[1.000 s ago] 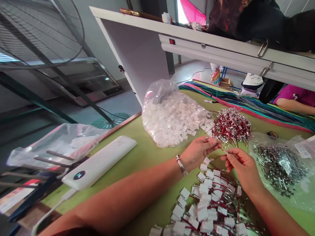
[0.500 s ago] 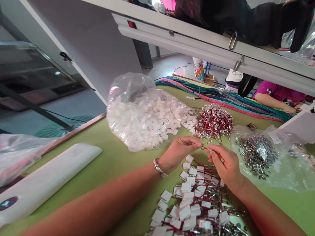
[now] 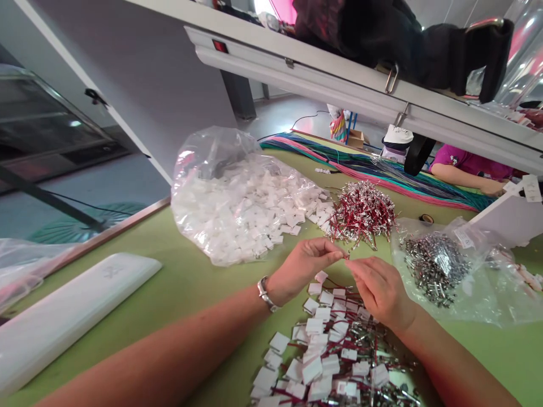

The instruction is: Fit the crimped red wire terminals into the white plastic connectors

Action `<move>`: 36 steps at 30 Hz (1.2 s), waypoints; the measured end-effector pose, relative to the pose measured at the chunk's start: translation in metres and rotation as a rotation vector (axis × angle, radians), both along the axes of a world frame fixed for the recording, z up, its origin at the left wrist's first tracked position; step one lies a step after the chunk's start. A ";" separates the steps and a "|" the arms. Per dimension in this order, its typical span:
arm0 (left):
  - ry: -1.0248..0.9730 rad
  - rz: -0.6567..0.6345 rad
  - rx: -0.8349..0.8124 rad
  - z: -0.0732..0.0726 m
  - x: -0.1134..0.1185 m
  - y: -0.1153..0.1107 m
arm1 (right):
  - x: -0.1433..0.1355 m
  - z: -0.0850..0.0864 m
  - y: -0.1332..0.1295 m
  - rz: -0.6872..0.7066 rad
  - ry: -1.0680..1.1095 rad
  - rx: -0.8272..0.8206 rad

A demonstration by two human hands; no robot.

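My left hand (image 3: 303,265), with a metal bracelet at the wrist, is closed in a pinch on a small red wire. Its fingertips meet those of my right hand (image 3: 382,288), which pinches the same piece; the fingers hide most of it. Just below the hands lie many white connectors (image 3: 316,347) with red wires and metal ends. Beyond the fingertips stands a heap of short red wires with silvery ends (image 3: 362,212). A clear bag of white housings (image 3: 237,203) spills out at its left.
An open plastic bag of metal parts (image 3: 436,265) lies at right. Long coloured wires (image 3: 382,175) run along the far edge. A long white object (image 3: 80,311) lies at left. A white shelf (image 3: 322,73) spans above. Another person's arm (image 3: 462,176) shows far right.
My hands have come together, and the red wire between them is now mostly hidden by the fingertips. The whole view has shifted slightly, so things appear further left.
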State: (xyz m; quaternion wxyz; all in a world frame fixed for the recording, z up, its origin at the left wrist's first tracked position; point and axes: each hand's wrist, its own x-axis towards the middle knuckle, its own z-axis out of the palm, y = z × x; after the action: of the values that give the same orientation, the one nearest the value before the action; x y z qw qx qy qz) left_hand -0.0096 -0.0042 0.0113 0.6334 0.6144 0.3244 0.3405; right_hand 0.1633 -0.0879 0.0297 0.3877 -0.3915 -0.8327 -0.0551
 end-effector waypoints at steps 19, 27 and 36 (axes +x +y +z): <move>0.262 -0.302 0.599 0.015 0.002 -0.019 | -0.008 -0.006 0.003 -0.165 0.281 -0.340; 0.230 -0.187 0.220 0.009 0.002 -0.011 | 0.002 -0.001 0.007 -0.068 0.374 -0.612; 0.154 -0.008 -0.052 0.016 -0.001 -0.001 | 0.117 0.014 0.036 -0.859 -0.279 -0.822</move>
State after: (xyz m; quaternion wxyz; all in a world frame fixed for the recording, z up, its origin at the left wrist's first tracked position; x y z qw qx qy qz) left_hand -0.0105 -0.0054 0.0268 0.6238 0.6235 0.3783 0.2811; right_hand 0.2806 -0.0515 0.0439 0.0351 -0.7989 -0.5965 0.0684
